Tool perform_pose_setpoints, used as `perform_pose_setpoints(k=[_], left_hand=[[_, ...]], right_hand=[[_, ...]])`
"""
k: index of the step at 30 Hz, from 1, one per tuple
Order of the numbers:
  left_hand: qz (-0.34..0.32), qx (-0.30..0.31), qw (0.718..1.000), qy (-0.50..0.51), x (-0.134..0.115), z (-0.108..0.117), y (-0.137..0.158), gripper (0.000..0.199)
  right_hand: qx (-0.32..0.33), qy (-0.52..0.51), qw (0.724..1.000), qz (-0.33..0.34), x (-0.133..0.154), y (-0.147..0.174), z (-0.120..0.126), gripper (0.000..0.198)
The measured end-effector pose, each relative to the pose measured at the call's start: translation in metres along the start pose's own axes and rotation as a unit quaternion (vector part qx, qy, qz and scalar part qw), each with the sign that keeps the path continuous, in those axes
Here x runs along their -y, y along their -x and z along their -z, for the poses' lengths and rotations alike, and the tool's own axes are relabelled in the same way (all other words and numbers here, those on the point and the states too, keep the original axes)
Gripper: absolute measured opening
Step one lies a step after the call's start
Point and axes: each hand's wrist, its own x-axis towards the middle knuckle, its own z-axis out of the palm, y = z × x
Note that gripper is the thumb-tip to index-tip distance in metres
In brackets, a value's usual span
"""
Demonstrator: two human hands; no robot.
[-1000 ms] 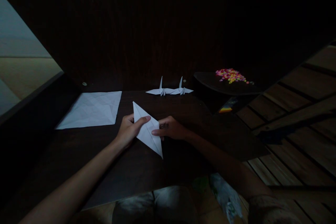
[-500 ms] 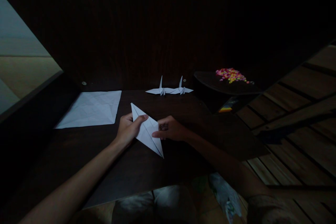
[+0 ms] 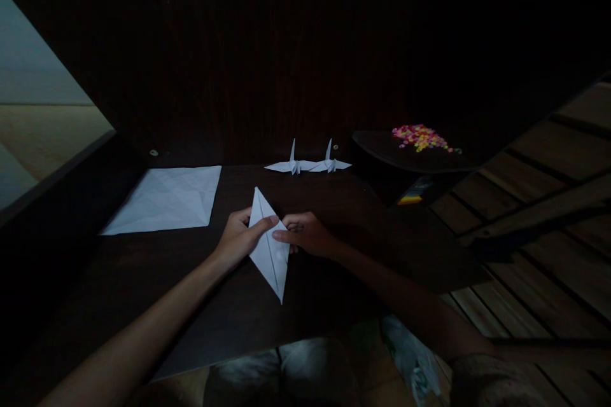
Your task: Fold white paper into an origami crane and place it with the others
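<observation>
Between my hands is a white sheet of folded origami paper (image 3: 268, 261), shaped like a long diamond with a crease down its middle. My left hand (image 3: 240, 233) grips its left side, thumb flat on the front face and fingers hidden behind. On the right edge, my right hand (image 3: 309, 233) pinches the paper with the thumb on top and the fingers curled behind it. Past the hands, two white paper cranes (image 3: 308, 166) stand side by side at the back of the dark table. A creased white paper sheet (image 3: 165, 199) lies flat to the left.
A dark corner shelf (image 3: 377, 147) at the right bears a heap of small pink, yellow and red pieces (image 3: 422, 137). A dark panel (image 3: 238, 63) rises behind the table (image 3: 200, 324). Below the front edge hangs or lies a plastic bag (image 3: 413, 356). Wooden slats (image 3: 548, 254) are at the right.
The folded paper has turned more upright, its top tip moving right and its bottom tip moving left and down. My left hand has shifted slightly right, and the two thumbs are closer together.
</observation>
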Motion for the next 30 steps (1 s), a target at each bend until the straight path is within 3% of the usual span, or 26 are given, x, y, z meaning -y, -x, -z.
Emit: perform_pose_setpoints(k=[3,7,13,20,26,30], left_hand=[[-0.01,0.016,0.999,0.033,-0.002,-0.001,-0.001,0.034],[-0.051,-0.007,0.995,0.086,-0.003,-0.001,-0.005,0.042],[-0.061,-0.012,0.996,0.059,-0.004,0.0,-0.003,0.052],[-0.124,-0.036,0.992,0.004,-0.001,-0.001,-0.003,0.035],[-0.139,-0.066,0.986,-0.06,0.003,-0.003,0.001,0.028],[-0.157,-0.071,0.978,-0.114,0.004,-0.004,0.003,0.023]], right_hand=[[-0.046,-0.007,0.999,0.012,-0.001,-0.001,0.001,0.033],[-0.112,-0.044,0.993,0.016,-0.003,-0.005,0.005,0.031],[-0.171,-0.071,0.982,0.031,0.0,-0.007,0.008,0.032],[-0.16,-0.059,0.984,0.046,-0.006,-0.008,0.006,0.028],[-0.232,-0.045,0.968,0.081,-0.013,-0.011,0.004,0.041],[-0.219,-0.017,0.971,0.094,-0.012,-0.01,0.005,0.036]])
